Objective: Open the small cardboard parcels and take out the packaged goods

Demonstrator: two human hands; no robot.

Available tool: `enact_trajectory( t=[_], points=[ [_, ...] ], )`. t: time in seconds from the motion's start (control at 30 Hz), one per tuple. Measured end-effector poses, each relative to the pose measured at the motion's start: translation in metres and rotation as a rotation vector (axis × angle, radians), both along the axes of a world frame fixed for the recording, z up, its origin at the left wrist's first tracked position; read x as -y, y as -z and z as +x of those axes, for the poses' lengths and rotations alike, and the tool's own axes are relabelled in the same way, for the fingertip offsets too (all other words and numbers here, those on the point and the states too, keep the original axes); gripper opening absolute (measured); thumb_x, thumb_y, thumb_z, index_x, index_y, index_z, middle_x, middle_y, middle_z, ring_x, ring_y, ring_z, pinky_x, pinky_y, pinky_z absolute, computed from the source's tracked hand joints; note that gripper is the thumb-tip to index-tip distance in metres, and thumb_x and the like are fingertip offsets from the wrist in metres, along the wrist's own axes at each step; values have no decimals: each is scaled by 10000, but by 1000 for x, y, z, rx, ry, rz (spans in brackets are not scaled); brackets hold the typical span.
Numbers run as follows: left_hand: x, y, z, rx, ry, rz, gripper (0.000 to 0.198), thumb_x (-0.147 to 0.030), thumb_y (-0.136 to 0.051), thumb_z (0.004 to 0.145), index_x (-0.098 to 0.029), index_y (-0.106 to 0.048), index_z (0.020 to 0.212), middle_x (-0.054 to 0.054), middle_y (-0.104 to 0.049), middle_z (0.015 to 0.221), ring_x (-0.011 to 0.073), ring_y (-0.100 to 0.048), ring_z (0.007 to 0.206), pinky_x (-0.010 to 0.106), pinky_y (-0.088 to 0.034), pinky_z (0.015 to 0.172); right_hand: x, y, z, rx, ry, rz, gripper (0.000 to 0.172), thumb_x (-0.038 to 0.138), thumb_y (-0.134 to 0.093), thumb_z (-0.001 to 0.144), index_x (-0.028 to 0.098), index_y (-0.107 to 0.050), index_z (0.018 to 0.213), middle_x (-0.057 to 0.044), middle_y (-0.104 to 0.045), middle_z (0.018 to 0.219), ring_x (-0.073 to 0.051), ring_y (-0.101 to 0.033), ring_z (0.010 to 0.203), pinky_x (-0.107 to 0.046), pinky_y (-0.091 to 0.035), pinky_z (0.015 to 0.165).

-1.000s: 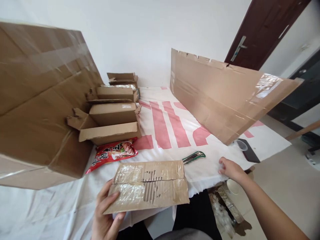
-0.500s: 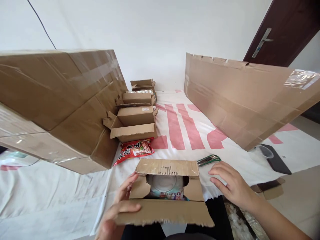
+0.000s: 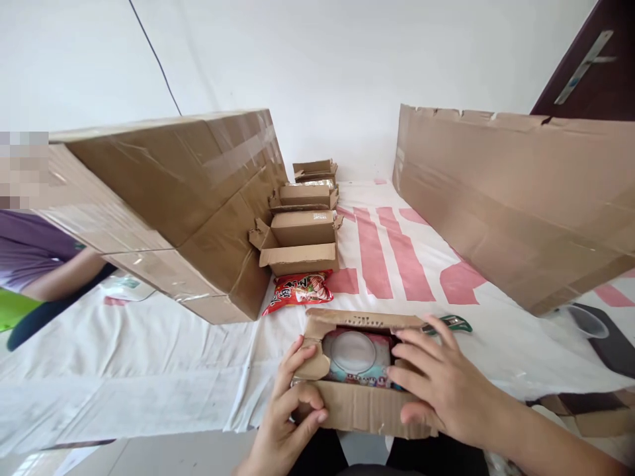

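Observation:
A small open cardboard box (image 3: 362, 410) sits at the near edge of the white cloth. Inside it lies a packet with a round clear window (image 3: 353, 354) and colourful print. My left hand (image 3: 288, 423) grips the box's left side, thumb across the front flap. My right hand (image 3: 441, 387) rests on the box's right side, fingers spread and reaching into the opening over the packet. A green utility knife (image 3: 449, 324) lies just behind the box on the right.
A red snack packet (image 3: 297, 292) lies behind the box. Several small opened cartons (image 3: 302, 244) stand in a row. A big brown carton (image 3: 163, 198) fills the left, a long cardboard sheet (image 3: 516, 198) the right. Another person's sleeve (image 3: 30, 254) shows far left. A clear cup (image 3: 588, 320) stands right.
The box's flaps have opened, showing the packet inside. My right hand moved from the cloth onto the box's right side. The view turned left.

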State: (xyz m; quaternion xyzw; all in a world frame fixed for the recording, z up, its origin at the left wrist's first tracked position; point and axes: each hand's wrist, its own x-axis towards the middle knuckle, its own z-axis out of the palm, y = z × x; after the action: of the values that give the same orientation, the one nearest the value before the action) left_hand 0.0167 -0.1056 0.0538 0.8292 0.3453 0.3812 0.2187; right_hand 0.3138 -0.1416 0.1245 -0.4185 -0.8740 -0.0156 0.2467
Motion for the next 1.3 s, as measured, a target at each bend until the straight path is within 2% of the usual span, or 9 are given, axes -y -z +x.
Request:
enact_trajectory(
  t=[0.17,0.37,0.5,0.63,0.8,0.9,1.07,1.17,1.3],
  points=[
    [-1,8,-1,18,-10,51,159,-231,-595,895,-214,-622,739,74,-406,1489,305,-241,1472,438,-416,1100,2,-15,24,-3,213,140,75,213,-569,893,191,-626,851,-90,-675,1046,-285,-568,1137,-532,-330,1069],
    [-1,13,1,0,-8,76,135,-181,-580,882,-225,-630,764,74,-420,1459,339,-253,1459,530,-424,1082,9,7,50,119,375,7,257,236,-562,878,224,-637,1123,-97,-678,1130,-315,-579,1068,-534,-478,907],
    [-1,9,-1,-28,1,51,113,-209,-595,884,-237,-627,780,74,-411,1453,351,-242,1456,545,-430,1066,10,15,44,46,328,-60,342,147,-459,919,213,-602,1224,-101,-660,1194,-281,-605,1071,-492,-519,910],
    [-2,-3,-1,-19,4,35,45,-223,-588,895,-256,-612,913,89,-489,1374,330,-304,1419,528,-435,1056,6,6,22,-56,242,-38,359,246,-463,971,194,-526,1320,-140,-592,1299,-290,-543,1215,-472,-509,973],
    [-11,-29,-6,-4,-43,26,260,-181,-578,909,-255,-534,1154,93,-582,1200,246,-510,1258,390,-510,980,-3,11,14,80,257,-110,1094,748,-571,781,168,-87,1572,-216,-186,1611,-422,-213,1455,-629,-317,1118],
    [-19,-50,-10,-48,6,64,240,-142,-559,916,-245,-550,1133,93,-588,1201,208,-589,1152,322,-541,912,-7,25,19,117,210,-276,1290,876,-545,643,180,19,1572,-227,-62,1629,-435,-126,1476,-643,-266,1135],
    [-35,-82,7,-240,212,131,216,-264,-518,961,-247,-590,1164,106,-621,1246,272,-535,1261,425,-474,1028,-8,33,20,40,273,-451,1276,849,-611,630,188,-60,1573,-205,-15,1636,-430,-70,1483,-639,-242,1146],
    [-41,-90,25,-514,347,130,360,-482,-511,947,-263,-603,1217,93,-628,1297,334,-460,1346,583,-277,1151,-8,31,16,20,321,-507,1218,790,-673,638,178,-169,1563,-188,-41,1640,-414,-79,1487,-614,-257,1153],
    [-47,-88,24,-648,223,298,377,-547,-562,900,-230,-652,1083,96,-663,1242,357,-450,1354,616,-146,1176,-8,31,15,-16,323,-512,1121,754,-703,643,184,-312,1526,-182,-63,1640,-417,-99,1483,-614,-271,1146]
  ],
)
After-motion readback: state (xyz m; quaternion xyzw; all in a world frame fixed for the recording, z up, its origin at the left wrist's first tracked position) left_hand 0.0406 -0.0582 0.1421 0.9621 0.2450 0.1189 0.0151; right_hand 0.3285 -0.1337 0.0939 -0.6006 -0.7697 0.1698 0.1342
